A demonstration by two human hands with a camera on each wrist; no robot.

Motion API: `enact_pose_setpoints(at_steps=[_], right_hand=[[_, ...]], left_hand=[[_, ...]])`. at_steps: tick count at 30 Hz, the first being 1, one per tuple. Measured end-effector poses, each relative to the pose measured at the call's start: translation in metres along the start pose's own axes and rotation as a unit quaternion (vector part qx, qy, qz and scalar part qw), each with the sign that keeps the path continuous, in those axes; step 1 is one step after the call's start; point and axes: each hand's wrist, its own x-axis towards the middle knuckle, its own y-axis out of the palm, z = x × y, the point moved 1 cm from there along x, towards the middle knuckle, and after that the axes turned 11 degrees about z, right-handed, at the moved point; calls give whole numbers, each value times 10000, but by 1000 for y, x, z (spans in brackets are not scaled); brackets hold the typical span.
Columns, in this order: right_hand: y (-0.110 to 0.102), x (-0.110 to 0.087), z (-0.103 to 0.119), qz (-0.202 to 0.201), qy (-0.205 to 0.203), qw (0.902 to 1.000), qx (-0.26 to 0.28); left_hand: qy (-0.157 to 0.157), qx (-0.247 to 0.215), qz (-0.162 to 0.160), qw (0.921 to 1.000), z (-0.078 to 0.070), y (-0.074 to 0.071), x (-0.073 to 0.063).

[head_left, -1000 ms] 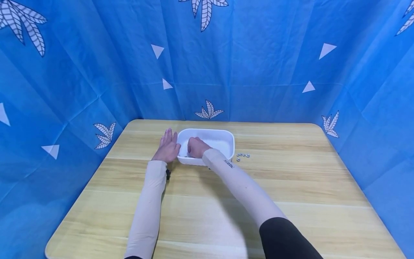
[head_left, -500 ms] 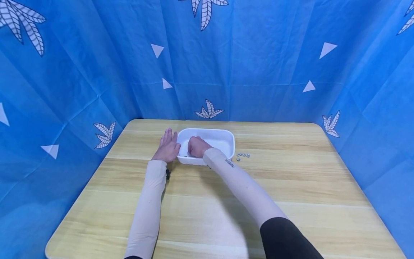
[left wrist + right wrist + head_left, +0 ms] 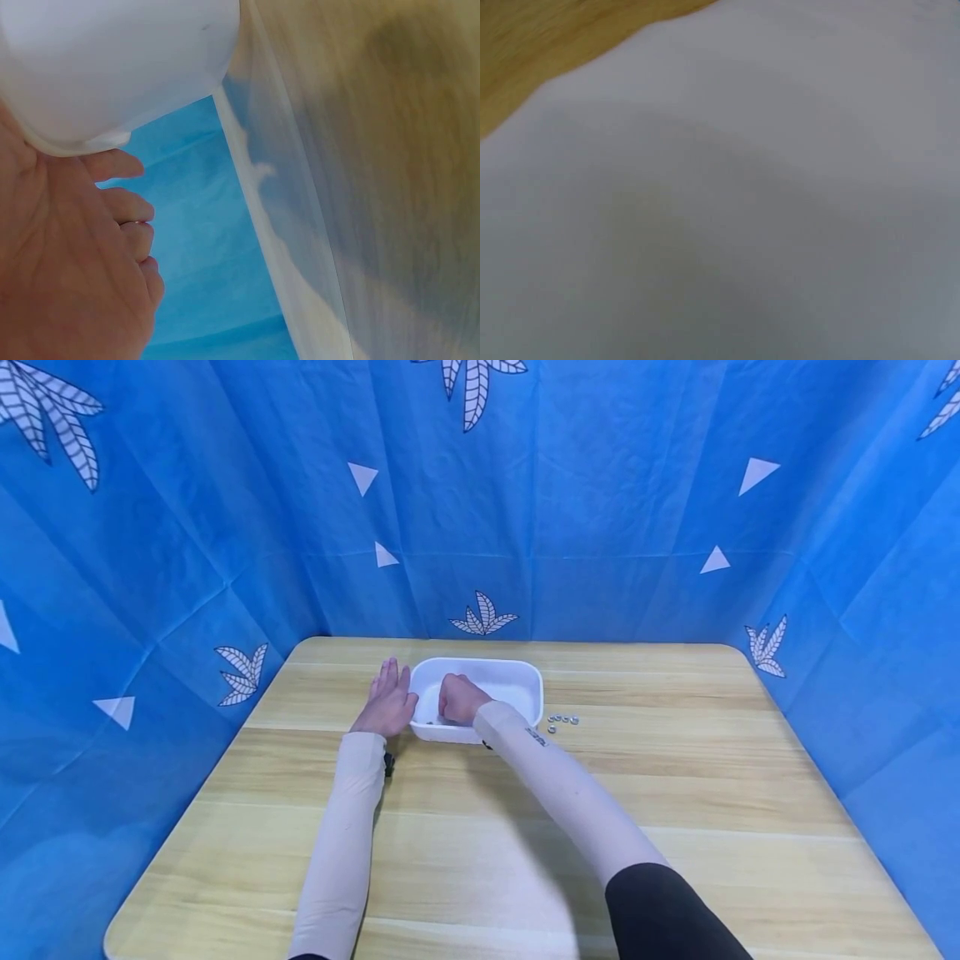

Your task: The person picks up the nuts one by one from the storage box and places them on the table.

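Note:
A white rectangular plastic tub [image 3: 517, 670] stands on the wooden table. My left hand [image 3: 386, 702] lies against its left end, fingers straight and pointing away, thumb at the rim. From the left wrist view, the tub wall [image 3: 127, 67] overlaps the thumb side of my left hand [image 3: 82, 247]. My right hand [image 3: 460, 698] reaches down into the tub with knuckles up and fingers bent. Its fingertips are hidden, so I cannot tell what they hold. A tiny dark-grey piece [image 3: 430, 722] shows at the tub's front left inside. White surface fills most of the right wrist view.
Several small silver metal pieces that look like nuts [image 3: 566, 720] lie on the table just right of the tub. The light wooden table [image 3: 712, 760] reaches back to a blue curtain [image 3: 615, 510], which hangs behind and along both sides.
My right hand has shifted very slightly to the right inside the tub. The left hand, the tub and the small metal pieces stay as they were.

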Motion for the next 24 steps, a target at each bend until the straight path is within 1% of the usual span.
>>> enact_pose_setpoints(at_steps=[4, 9, 16, 24], right_hand=[[0, 2, -3, 8, 6, 9999, 122], [-1, 1, -4, -9, 143, 9992, 372], [-5, -3, -5, -45, 94, 9992, 392], [-12, -7, -11, -6, 125, 9989, 456]], left_hand=[[-17, -9, 12, 10000, -1, 0, 0], [29, 52, -24, 10000, 1, 1, 1], [-3, 59, 35, 10000, 1, 1, 0], [0, 75, 2, 10000, 0, 0, 1]])
